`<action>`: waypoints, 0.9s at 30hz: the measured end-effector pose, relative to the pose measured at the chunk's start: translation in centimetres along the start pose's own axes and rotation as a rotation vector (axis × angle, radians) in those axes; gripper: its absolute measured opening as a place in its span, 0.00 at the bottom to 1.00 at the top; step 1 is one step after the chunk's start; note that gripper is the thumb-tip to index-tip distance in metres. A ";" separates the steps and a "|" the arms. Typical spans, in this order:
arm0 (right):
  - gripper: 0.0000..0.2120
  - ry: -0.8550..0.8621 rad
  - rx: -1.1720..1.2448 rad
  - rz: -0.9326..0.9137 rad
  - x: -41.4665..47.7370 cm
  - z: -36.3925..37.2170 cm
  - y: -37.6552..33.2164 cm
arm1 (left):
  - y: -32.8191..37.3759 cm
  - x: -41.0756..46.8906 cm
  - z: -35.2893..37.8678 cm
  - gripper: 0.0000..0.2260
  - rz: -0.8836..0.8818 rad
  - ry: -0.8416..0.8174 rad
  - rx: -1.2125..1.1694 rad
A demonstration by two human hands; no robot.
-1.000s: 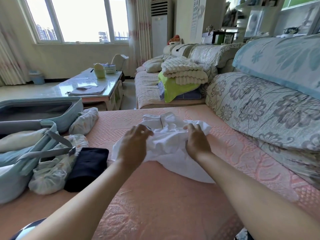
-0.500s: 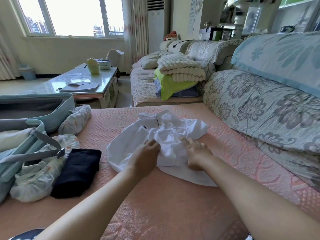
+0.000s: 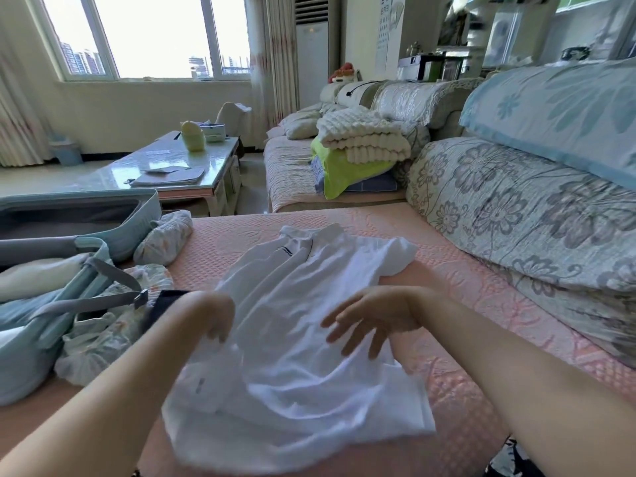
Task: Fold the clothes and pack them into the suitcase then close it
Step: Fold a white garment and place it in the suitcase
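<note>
Bare forearms, no sleeves/jewelry visible

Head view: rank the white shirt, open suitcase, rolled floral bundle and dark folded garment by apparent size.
1. white shirt
2. suitcase, partly cut off, so unsure against the shirt
3. rolled floral bundle
4. dark folded garment, mostly hidden

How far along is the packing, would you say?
Partly done. The suitcase lies open with some clothes already inside. In hand: a white shirt spread on the sofa, the left hand pinching its edge, the right hand open above it. Left: folding it, packing it with the dark garment and bundles beside the case, then closing.
</note>
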State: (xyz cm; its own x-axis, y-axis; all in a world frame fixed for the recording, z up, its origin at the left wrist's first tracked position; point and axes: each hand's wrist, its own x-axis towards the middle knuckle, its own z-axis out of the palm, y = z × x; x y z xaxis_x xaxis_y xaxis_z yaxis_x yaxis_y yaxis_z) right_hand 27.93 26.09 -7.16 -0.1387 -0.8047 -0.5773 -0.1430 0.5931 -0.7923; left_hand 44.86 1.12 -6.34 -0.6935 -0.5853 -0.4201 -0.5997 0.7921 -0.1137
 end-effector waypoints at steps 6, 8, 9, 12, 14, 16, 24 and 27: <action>0.08 0.547 -0.488 0.244 -1.3 -1.1 2.8 | 8.3 -3.6 3.6 0.13 0.668 -0.028 -0.298; 0.12 0.381 -0.497 0.409 -1.7 -0.1 3.3 | 10.0 -4.8 6.0 0.27 0.758 -0.129 -0.143; 0.16 0.351 -0.485 0.465 -1.8 0.5 3.5 | 10.5 -4.5 7.0 0.31 0.779 -0.078 -0.032; 0.16 0.484 -0.490 0.458 -1.4 2.7 4.0 | 11.6 -4.2 8.1 0.21 0.797 0.030 -0.034; 0.10 0.582 -0.489 0.334 -0.9 3.5 4.4 | 12.4 -4.6 7.7 0.06 0.814 0.045 -0.151; 0.15 0.650 -0.522 0.258 -0.9 3.1 4.6 | 13.0 -5.0 7.4 0.06 0.813 0.074 -0.339; 0.30 0.893 -1.037 0.491 -3.6 0.4 6.2 | 10.3 -3.4 7.2 0.27 0.845 0.206 -0.075; 0.16 0.802 -0.924 0.104 -2.9 2.4 5.3 | 8.2 -2.8 7.5 0.38 0.761 0.189 0.065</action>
State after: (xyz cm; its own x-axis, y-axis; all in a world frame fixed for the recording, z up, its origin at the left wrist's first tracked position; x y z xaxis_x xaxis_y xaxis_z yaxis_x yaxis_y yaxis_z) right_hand 29.91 31.52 -10.16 -0.7078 -0.7012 -0.0859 -0.6907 0.7124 -0.1241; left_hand 44.91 10.56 -12.80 -0.9637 0.1077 -0.2442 0.0883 0.9921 0.0889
